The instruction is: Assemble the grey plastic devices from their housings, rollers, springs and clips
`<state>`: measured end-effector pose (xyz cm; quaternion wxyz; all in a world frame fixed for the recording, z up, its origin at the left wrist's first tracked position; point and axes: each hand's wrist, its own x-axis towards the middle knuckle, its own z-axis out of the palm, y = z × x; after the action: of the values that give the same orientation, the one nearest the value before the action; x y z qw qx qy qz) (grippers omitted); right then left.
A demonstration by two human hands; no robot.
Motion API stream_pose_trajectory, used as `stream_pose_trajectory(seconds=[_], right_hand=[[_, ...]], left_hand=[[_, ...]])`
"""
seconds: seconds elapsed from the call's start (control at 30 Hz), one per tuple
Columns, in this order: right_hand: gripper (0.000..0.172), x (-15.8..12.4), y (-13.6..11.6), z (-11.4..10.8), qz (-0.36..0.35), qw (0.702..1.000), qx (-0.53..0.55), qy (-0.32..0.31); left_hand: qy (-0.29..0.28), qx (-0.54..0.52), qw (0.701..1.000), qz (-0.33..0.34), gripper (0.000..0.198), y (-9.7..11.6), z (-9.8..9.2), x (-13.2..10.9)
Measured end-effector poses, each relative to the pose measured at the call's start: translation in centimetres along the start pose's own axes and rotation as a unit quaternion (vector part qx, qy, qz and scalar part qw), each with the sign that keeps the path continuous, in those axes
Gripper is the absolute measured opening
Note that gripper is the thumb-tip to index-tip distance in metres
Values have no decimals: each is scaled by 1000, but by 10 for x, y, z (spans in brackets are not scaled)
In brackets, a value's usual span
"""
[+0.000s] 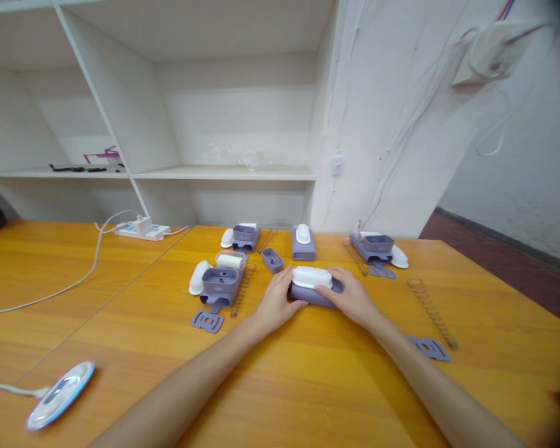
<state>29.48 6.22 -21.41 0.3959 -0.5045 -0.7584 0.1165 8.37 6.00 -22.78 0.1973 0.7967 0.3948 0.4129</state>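
- White shelving [233,173] stands behind an orange-brown wooden table [280,386] on my remote view.
- I see the left hand [279,297] curled about the left end of a purple case [308,295], gripping it.
- Right hand [351,297] grips the right end, thumb against the white cover [310,277].
- Case lies mid-table, white cover on top.
- Coil spring [433,313] rests farther right.
- Small purple tray [273,261] sits just beyond the left hand.
- Slotted plate [435,352] lies near the spring.

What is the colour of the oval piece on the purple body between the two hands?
The oval piece is white, as the head view shows.
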Motion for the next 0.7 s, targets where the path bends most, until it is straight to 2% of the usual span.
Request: stream_pose_trajectory(seconds=[0.3,0.47,0.57,0.7], right_hand=[[41,-2,-1,-4,17,1000,7,-13],[55,-3,3,1,4,1000,4,2],[57,-3,3,2,9,1000,-3,8],[43,-3,-1,2,-5,1000,-23,10]], left_hand=[[6,-25,999,-31,69,9,3,3],[4,-33,998,-45,64,12,3,3],[1,-45,998,-53,66,13,5,2],[-5,-78,995,-61,68,14,8,1]])
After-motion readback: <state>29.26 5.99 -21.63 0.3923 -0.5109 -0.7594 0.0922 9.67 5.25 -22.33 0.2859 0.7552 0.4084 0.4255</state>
